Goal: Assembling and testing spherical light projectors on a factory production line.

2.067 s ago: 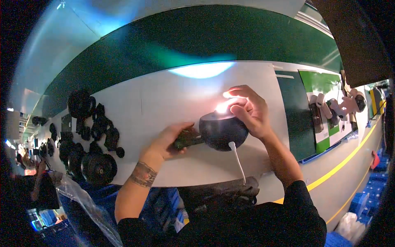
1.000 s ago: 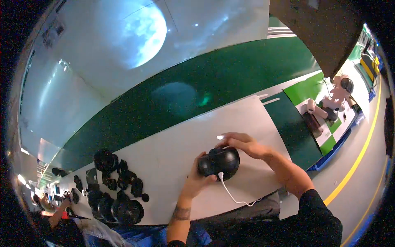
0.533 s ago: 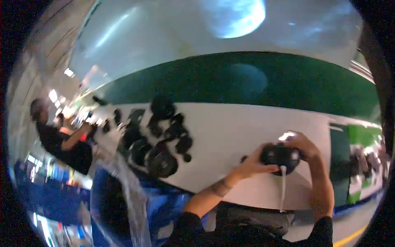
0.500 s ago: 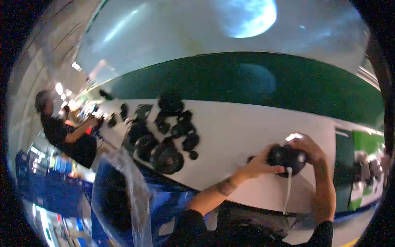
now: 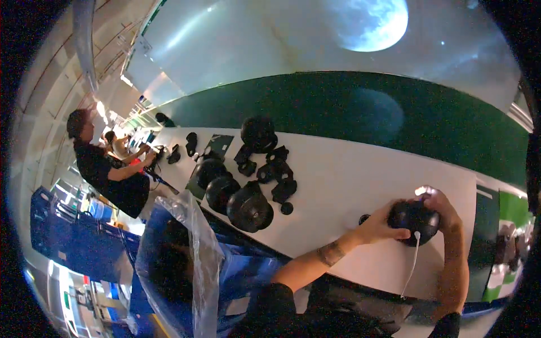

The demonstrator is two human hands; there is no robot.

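Note:
A black ball-shaped device point(image 5: 415, 219) is held between my two hands above the right part of the white table point(image 5: 332, 169). My left hand point(image 5: 383, 226) is closed round its left side, thumb low on the front. Round the right and far side curls my right hand point(image 5: 443, 207), its fingertips near a bright glow point(image 5: 421, 191) at the device's top. From the front a thin white cable point(image 5: 414, 262) hangs toward the table's near edge. A small black round part point(image 5: 364, 218) lies beside my left hand, partly hidden.
Black domes point(image 5: 251, 209) line the table's near left, with small black parts point(image 5: 277, 170) and more domes point(image 5: 257, 134) behind. Clear plastic point(image 5: 204, 265) drapes a blue bin at the near left. Beyond stands another person point(image 5: 94, 160). A pale panel point(image 5: 270, 45) carries a glowing disc image.
The whole view has shifted, so the table and parts appear farther right and sharper. Both hands keep their hold on the ball-shaped device, which looks slightly turned.

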